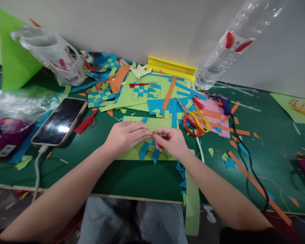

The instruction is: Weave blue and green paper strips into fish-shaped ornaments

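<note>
My left hand [128,137] and my right hand [169,139] meet fingertip to fingertip over a woven blue and light green paper piece [150,148]. Its blue strip ends stick out below my fingers, and my hands cover much of the rest. Both hands pinch at its upper part; the exact bit between the fingertips is too small to make out. Beneath it lies a light green paper sheet [127,155]. Just beyond my right hand rest scissors [196,122] with red and yellow handles, their blades slightly apart. A blue paper strip [174,113] lies close by.
Woven blue and green pieces [100,96], orange strips [169,93] and scraps cover the back. A phone [61,122] on a cable lies left, near a red tassel [86,122]. A plastic bag [56,57], yellow channel [171,67] and clear bottle [226,51] stand behind.
</note>
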A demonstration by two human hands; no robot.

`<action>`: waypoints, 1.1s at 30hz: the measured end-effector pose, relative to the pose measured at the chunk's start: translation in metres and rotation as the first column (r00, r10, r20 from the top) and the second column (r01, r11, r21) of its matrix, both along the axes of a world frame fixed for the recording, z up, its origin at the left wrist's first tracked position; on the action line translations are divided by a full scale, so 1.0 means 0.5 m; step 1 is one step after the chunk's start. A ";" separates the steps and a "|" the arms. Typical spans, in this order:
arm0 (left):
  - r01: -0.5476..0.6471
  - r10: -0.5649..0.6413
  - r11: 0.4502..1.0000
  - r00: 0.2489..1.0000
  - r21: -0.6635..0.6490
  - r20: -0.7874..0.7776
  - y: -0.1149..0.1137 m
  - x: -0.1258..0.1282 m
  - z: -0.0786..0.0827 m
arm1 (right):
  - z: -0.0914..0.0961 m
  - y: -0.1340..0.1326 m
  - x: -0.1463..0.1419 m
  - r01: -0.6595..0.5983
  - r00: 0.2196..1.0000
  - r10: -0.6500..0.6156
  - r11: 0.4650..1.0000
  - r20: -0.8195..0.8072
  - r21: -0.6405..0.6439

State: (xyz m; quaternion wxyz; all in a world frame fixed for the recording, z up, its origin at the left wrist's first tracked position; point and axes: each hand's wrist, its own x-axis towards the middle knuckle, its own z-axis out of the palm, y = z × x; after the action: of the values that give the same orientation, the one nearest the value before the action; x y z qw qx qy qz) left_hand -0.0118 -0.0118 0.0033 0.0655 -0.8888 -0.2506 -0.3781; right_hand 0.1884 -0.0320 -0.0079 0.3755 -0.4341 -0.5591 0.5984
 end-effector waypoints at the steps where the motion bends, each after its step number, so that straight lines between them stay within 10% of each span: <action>1: -0.018 0.018 1.000 1.000 0.017 -0.010 0.000 -0.001 0.004 | 0.001 -0.001 0.000 0.015 1.000 -0.015 1.000 0.013 0.026; 5: -0.237 0.240 0.969 0.970 0.067 -0.029 0.013 -0.029 0.016 | 0.004 -0.002 0.001 0.106 0.994 -0.108 0.988 0.005 0.112; 12: -0.719 0.722 0.692 0.690 0.064 -0.055 0.068 -0.162 -0.054 | 0.009 -0.003 0.003 0.119 0.993 -0.120 0.982 0.002 0.149; 17: -0.695 0.704 0.706 0.710 0.138 -0.026 0.087 -0.197 -0.081 | 0.007 -0.003 0.000 0.095 0.994 -0.101 0.982 0.033 0.163; 24: -0.693 0.697 0.717 0.716 0.083 -0.044 0.062 -0.150 -0.028 | -0.002 -0.002 0.001 0.109 0.992 -0.118 0.976 0.036 0.187; 33: -0.210 0.211 0.977 0.977 -0.037 0.025 0.005 0.023 -0.001 | 0.002 0.007 -0.001 0.162 0.986 -0.165 0.981 0.021 0.108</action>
State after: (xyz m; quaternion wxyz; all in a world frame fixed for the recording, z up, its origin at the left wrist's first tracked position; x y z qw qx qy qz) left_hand -0.0004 -0.0095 0.0028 0.0865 -0.8528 -0.3506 -0.3773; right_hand 0.1880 -0.0286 -0.0069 0.4374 -0.4669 -0.5581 0.5285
